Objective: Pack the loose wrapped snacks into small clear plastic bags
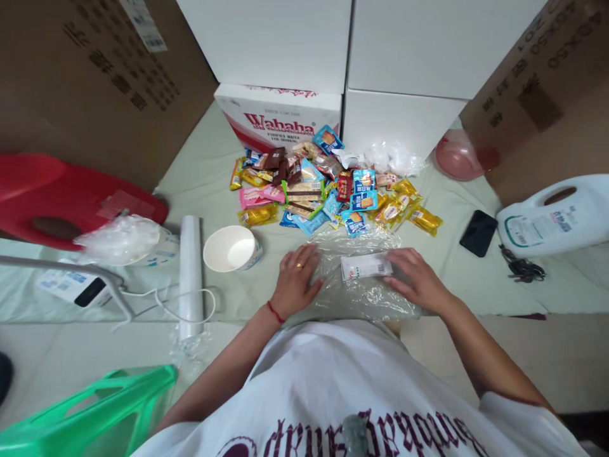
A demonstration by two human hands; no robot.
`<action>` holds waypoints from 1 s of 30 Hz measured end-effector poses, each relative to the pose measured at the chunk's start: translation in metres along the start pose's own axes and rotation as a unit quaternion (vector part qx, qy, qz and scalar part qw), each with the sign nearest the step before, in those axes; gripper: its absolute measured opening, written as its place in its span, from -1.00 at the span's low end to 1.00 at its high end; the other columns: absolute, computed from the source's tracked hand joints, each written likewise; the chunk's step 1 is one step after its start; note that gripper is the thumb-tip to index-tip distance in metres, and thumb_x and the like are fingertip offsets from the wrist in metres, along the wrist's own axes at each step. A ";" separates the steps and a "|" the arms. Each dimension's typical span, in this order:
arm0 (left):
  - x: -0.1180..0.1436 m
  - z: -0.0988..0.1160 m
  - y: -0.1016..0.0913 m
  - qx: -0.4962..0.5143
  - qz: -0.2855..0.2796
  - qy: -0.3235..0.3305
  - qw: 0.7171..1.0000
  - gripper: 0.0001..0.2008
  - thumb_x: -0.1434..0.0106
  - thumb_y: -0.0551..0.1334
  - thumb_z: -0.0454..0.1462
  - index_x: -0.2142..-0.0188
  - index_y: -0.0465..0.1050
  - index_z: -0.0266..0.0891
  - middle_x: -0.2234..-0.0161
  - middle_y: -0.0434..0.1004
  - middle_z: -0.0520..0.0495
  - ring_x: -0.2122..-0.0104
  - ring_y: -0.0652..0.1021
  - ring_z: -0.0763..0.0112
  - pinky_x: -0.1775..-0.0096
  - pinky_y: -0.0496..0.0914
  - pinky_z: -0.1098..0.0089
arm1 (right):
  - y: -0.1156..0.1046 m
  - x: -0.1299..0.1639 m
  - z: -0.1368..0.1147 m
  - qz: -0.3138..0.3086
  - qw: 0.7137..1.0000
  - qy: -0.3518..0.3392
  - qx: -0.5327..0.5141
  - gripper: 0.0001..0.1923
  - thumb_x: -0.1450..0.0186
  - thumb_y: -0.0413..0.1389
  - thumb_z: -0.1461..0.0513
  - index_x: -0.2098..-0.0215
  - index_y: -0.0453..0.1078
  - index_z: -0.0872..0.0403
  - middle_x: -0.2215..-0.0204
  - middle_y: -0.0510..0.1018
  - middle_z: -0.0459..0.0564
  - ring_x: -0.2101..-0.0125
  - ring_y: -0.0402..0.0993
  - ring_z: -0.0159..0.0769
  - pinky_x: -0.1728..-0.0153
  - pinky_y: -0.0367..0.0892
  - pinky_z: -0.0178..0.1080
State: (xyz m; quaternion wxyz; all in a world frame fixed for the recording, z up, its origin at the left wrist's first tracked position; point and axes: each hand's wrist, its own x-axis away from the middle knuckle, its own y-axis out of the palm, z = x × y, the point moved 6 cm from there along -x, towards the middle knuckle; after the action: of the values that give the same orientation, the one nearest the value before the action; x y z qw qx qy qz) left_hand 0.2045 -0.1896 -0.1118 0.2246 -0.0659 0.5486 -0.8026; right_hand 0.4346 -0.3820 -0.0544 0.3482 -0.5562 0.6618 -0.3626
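A sheet of clear plastic film [366,301] lies wrinkled on the cloth in front of me. On it rests a small white wrapped packet [365,266] with red and green print and a barcode. My left hand [295,279] lies flat at the film's left side, fingers stretched, with a ring and a red wrist cord. My right hand [415,276] is at the packet's right end, its fingers apart and touching the film and the packet's edge. Just beyond the film is a pile of wrapped snacks [304,190] in many colours.
To the left stand a paper cup [233,249], a roll of plastic film [191,273] and a red jug [71,197]. On the right are a black phone [478,233], a white jug [556,216] and a pink bowl [457,155]. White boxes [280,117] form the back.
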 end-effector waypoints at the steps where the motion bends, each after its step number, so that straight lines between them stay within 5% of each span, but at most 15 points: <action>1: 0.008 0.001 -0.007 0.007 0.034 0.008 0.999 -0.44 -0.34 0.16 -0.15 -0.31 0.36 -0.15 -0.38 0.30 -0.27 -0.38 0.27 -0.06 -0.32 0.14 -0.18 | -0.004 0.018 0.000 0.002 1.000 0.001 -0.012 -0.52 -0.46 0.11 0.05 -0.31 0.31 -0.06 -0.17 0.45 0.18 -0.19 0.33 0.00 -0.18 0.31 0.08; 3: 0.024 0.008 -0.012 0.036 0.050 0.073 0.995 -0.52 -0.30 0.16 -0.22 -0.20 0.48 -0.09 -0.24 0.49 -0.22 -0.31 0.37 -0.03 -0.29 0.23 -0.14 | 0.001 0.052 -0.002 -0.021 0.999 -0.007 -0.023 -0.49 -0.43 0.16 0.03 -0.30 0.32 -0.06 -0.17 0.45 0.19 -0.19 0.34 0.03 -0.16 0.35 0.09; 7: 0.045 0.028 0.007 0.092 -0.093 0.246 0.960 -0.56 -0.32 0.17 -0.21 -0.18 0.49 -0.07 -0.28 0.45 -0.22 -0.31 0.40 0.09 -0.34 0.22 -0.05 | 0.035 0.094 0.003 -0.033 0.999 0.000 -0.007 -0.53 -0.43 0.15 0.06 -0.27 0.37 -0.04 -0.21 0.44 0.22 -0.23 0.32 0.07 -0.20 0.32 0.19; 11: 0.039 0.025 0.022 0.097 -0.169 0.237 0.952 -0.65 -0.39 0.21 -0.08 -0.11 0.54 -0.03 -0.31 0.41 -0.20 -0.34 0.37 0.14 -0.40 0.13 0.00 | 0.046 0.091 0.018 -0.005 0.999 0.022 -0.036 -0.72 -0.53 -0.03 0.16 0.03 0.53 -0.03 0.02 0.61 0.13 -0.01 0.50 -0.07 -0.09 0.40 0.08; 17: 0.011 0.017 0.007 0.251 -0.139 0.115 0.951 -0.59 -0.51 0.02 -0.07 0.25 0.58 -0.15 0.12 0.67 -0.18 -0.01 0.60 0.26 -0.12 0.42 0.21 | 0.004 0.043 0.038 -0.059 0.993 0.052 -0.093 -0.61 -0.53 -0.06 0.02 0.20 0.52 0.02 0.32 0.62 0.03 0.26 0.52 -0.19 0.15 0.41 -0.16; 22: -0.031 -0.014 0.005 0.242 -0.079 -0.124 0.959 -0.57 -0.43 0.06 -0.03 0.51 0.32 -0.18 0.54 0.38 0.03 0.48 0.40 0.40 0.37 0.29 0.40 | -0.009 -0.011 0.074 -0.088 0.982 0.122 -0.117 -0.57 -0.48 -0.04 -0.05 0.20 0.51 0.06 0.39 0.59 -0.05 0.37 0.47 -0.26 0.31 0.33 -0.28; 25: -0.050 -0.031 0.006 0.148 -0.031 -0.225 0.963 -0.66 -0.35 0.13 -0.10 0.52 0.28 -0.17 0.53 0.35 0.01 0.46 0.39 0.35 0.37 0.25 0.38 | -0.007 -0.040 0.089 -0.107 0.981 0.164 0.002 -0.66 -0.44 -0.01 0.07 0.19 0.52 0.08 0.31 0.62 0.01 0.32 0.49 -0.22 0.30 0.29 -0.26; 30: -0.048 -0.029 -0.023 0.031 0.129 -0.251 0.959 -0.87 -0.28 0.13 -0.28 0.27 0.46 -0.19 0.25 0.48 -0.16 0.18 0.49 0.15 0.16 0.39 0.23 | -0.027 -0.083 0.072 -0.047 0.957 0.164 0.233 -0.63 -0.50 -0.09 0.15 0.10 0.54 0.09 0.16 0.60 0.18 0.13 0.47 -0.04 0.20 0.26 -0.17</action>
State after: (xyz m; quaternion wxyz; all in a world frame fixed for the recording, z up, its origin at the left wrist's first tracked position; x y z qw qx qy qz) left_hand 0.2304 -0.1370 -0.0960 0.4588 -0.1864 0.4535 -0.7410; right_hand 0.5210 -0.3099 -0.0618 0.3370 -0.4228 0.5800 -0.6093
